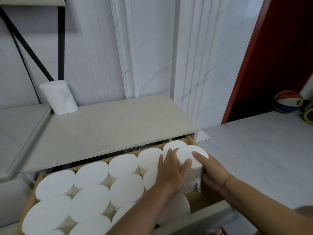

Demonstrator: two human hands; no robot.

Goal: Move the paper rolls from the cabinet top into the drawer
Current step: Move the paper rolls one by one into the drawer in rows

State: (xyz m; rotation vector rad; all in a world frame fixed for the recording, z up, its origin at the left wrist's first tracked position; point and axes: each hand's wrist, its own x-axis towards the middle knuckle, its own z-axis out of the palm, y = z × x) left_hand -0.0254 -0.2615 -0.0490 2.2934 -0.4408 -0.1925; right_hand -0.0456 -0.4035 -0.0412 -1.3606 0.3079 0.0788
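Observation:
One white paper roll (pixel 58 97) stands upright at the back left of the pale cabinet top (pixel 105 126). Below it the wooden drawer (pixel 205 200) is pulled out and packed with several upright white rolls (pixel 89 200). At the drawer's right end both hands clasp one roll (pixel 187 154), which sits higher than its neighbours. My left hand (pixel 172 170) presses its left side with the thumb on the top face. My right hand (pixel 212 172) holds its right side, index finger across the top. A loose paper tail hangs by my right palm.
A marble-look wall panel and white trim rise behind the cabinet. A black-framed rack (pixel 33 48) leans at the back left. To the right are a red door frame (pixel 250 65), grey floor tiles (pixel 262 150) and a striped ball (pixel 288 103).

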